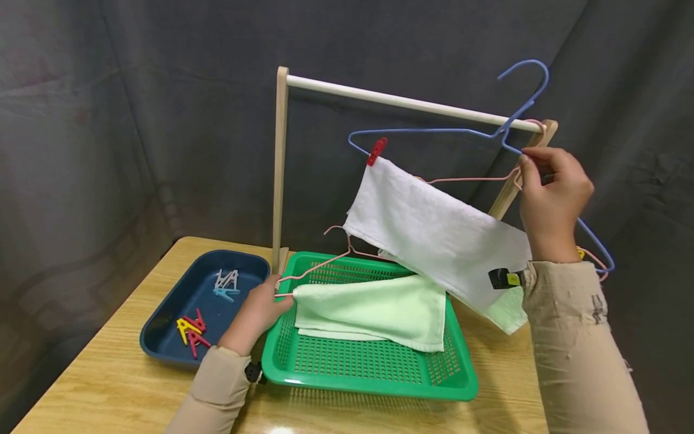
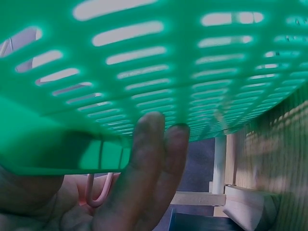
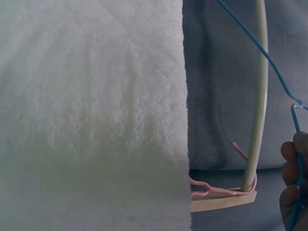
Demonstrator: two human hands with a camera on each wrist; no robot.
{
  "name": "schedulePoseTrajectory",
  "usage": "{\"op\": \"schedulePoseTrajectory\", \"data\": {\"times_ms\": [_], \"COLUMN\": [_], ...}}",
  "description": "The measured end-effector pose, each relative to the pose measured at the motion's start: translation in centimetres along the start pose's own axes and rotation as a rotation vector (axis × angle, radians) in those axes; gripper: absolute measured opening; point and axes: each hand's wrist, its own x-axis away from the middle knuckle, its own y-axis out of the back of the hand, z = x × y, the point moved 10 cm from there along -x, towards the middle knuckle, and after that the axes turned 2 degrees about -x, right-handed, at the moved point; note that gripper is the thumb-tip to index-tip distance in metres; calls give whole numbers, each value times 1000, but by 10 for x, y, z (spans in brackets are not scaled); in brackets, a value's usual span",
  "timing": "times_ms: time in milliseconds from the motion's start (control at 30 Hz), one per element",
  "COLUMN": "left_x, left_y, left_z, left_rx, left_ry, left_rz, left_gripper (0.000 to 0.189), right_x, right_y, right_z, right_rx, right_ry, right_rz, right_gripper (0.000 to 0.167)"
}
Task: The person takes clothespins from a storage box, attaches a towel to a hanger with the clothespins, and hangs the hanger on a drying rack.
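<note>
My right hand [image 1: 555, 193] pinches one shoulder of a blue hanger [image 1: 425, 130] beside its hook, holding it tilted in front of the rod. A white towel [image 1: 434, 223] is folded over the hanger's lower bar, and a red clothespin [image 1: 376, 152] clips the towel's left corner. Low on the left, my left hand [image 1: 262, 310] grips the end of a pink hanger [image 1: 325, 263] at the rim of the green basket [image 1: 368, 386]. Draped on that pink hanger, a pale green towel [image 1: 374, 307] lies over the basket. The left wrist view shows the fingers [image 2: 151, 154] against the basket's slotted side.
A wooden rack with a white rod [image 1: 390, 99] stands behind the basket. Another pink hanger [image 1: 472, 179] hangs at the rod's right end, partly hidden by the white towel. Left of the basket, a dark blue tray [image 1: 162, 331] holds several clothespins [image 1: 192, 330] on the wooden table [image 1: 87, 367].
</note>
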Motion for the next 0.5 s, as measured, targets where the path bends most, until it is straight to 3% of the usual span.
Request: {"op": "schedulePoseTrajectory", "data": {"times_ms": [500], "left_x": [0], "left_y": [-1], "left_z": [0], "left_rx": [7], "left_ry": [9], "left_rz": [0], "left_gripper": [64], "right_x": [-4], "right_y": [-14], "right_z": [-5], "right_rx": [-3], "right_ry": [16], "right_rz": [71], "right_gripper": [20]}}
